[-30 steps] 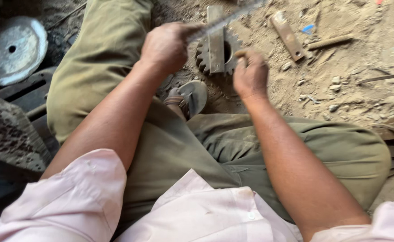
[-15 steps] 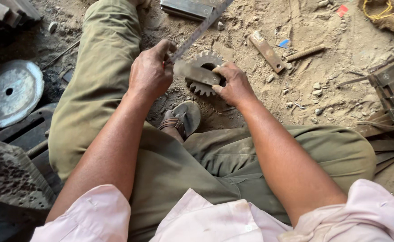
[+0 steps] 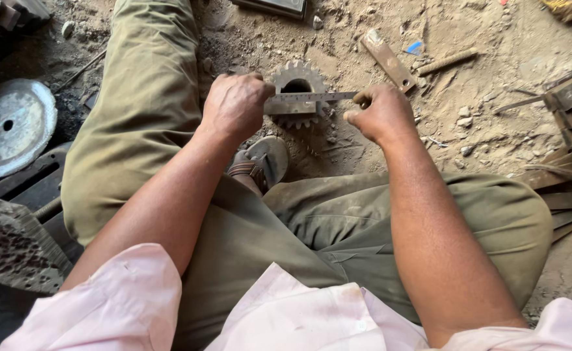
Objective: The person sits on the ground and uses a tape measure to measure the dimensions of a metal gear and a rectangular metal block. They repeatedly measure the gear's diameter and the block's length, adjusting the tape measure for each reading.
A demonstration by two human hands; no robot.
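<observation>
Both hands grip a steel ruler [image 3: 310, 99] laid flat across a toothed gear [image 3: 297, 83] (on the sandy ground): left hand [image 3: 235, 104] clasps one end, right hand [image 3: 380, 114] pinches the other.

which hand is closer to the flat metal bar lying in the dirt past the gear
Right. The right hand sits just below the flat metal bar; the left hand is across the gear, far from it.

Dirt-floor metal workshop: gear [image 3: 297, 81], scrap bars [image 3: 387, 60].
</observation>
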